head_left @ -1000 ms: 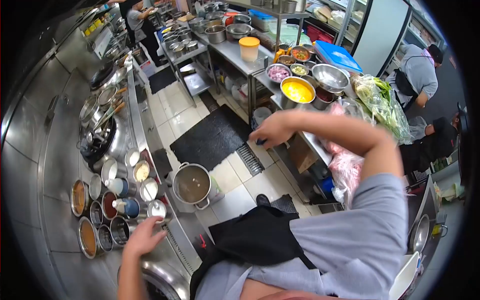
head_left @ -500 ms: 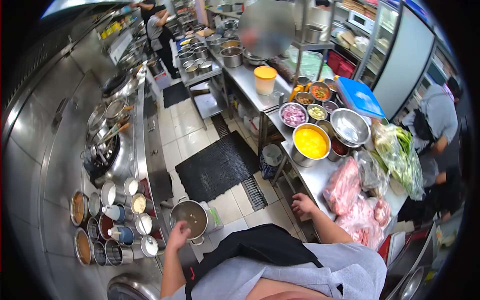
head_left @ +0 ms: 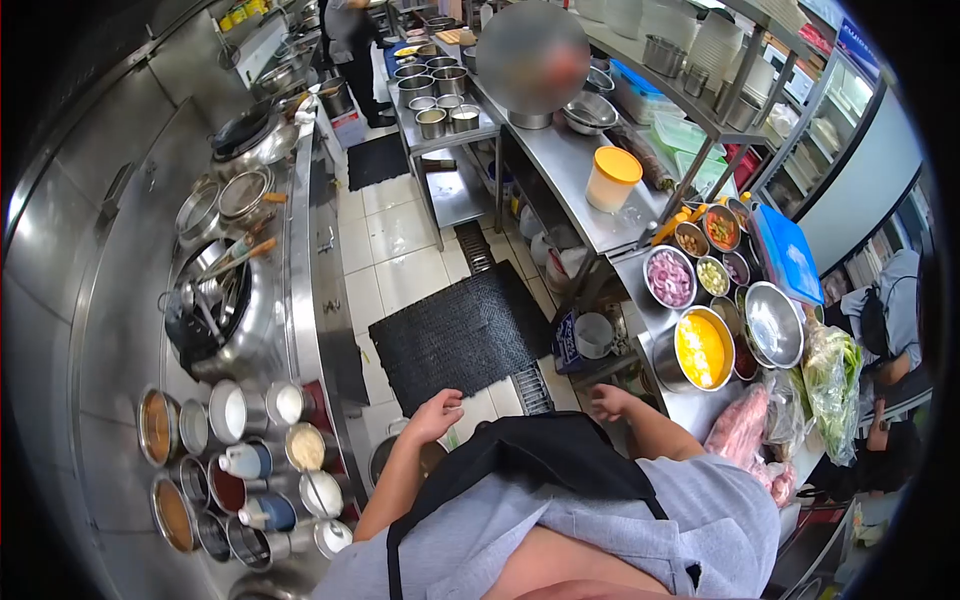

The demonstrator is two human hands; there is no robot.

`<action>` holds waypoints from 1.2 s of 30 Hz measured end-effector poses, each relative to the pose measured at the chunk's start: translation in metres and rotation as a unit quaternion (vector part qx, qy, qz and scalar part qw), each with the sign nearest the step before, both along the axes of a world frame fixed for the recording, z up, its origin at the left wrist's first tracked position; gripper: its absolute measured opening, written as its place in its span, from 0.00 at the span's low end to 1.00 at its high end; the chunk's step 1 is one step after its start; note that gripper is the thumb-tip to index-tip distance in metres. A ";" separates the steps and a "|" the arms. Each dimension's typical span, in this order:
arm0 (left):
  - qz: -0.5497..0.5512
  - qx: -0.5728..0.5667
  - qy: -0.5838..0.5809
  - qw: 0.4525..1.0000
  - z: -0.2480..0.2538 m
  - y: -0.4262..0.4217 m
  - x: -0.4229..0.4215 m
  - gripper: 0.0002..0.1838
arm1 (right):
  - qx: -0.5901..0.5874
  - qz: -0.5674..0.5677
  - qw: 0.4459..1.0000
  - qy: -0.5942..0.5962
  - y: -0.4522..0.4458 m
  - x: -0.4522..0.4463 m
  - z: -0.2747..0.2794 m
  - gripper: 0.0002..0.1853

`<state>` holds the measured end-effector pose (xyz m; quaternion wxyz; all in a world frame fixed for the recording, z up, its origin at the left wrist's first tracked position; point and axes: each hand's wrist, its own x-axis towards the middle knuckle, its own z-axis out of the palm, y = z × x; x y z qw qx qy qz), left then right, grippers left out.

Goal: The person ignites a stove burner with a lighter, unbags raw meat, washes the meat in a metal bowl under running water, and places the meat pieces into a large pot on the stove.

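Observation:
My left hand point(head_left: 434, 415) is held in the air in front of the black apron point(head_left: 520, 455), above the large pot point(head_left: 385, 455) on the floor, which my arm and the apron partly hide. Its fingers are loosely curled and apart, with nothing visible in them. To the right, my right hand point(head_left: 608, 402) hangs near the edge of the prep counter, fingers bent and slightly apart, seemingly holding nothing. On that counter are a pot of yellow liquid point(head_left: 703, 350), a bowl of chopped purple onion point(head_left: 670, 278) and bagged pink meat point(head_left: 738, 425).
Sauce and seasoning pots, including a red one point(head_left: 226, 484), line the left counter beside the wok point(head_left: 215, 310). A black mat point(head_left: 460, 335) lies on the tiles. One person point(head_left: 352, 50) stands at the back, another point(head_left: 885, 310) at the right. A white bucket point(head_left: 594, 335) sits under the counter.
My right arm has come down from its reach over the counter edge, and my left hand has moved off the left counter. The view has shifted forward, and the apron now covers much of the floor pot.

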<state>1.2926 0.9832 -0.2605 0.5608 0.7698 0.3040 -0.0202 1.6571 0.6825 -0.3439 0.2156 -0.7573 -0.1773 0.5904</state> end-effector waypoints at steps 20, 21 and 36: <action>-0.106 0.107 0.122 0.981 -0.075 0.324 0.146 0.24 | 0.162 -0.046 0.985 0.023 0.407 0.185 0.015 0.28; -0.032 0.004 0.182 0.983 -0.056 0.345 0.148 0.24 | 0.203 0.016 0.979 0.001 0.442 0.196 0.025 0.28; -0.059 0.130 0.255 0.956 -0.190 0.531 0.050 0.03 | 0.213 0.052 0.976 -0.013 0.754 0.345 0.104 0.25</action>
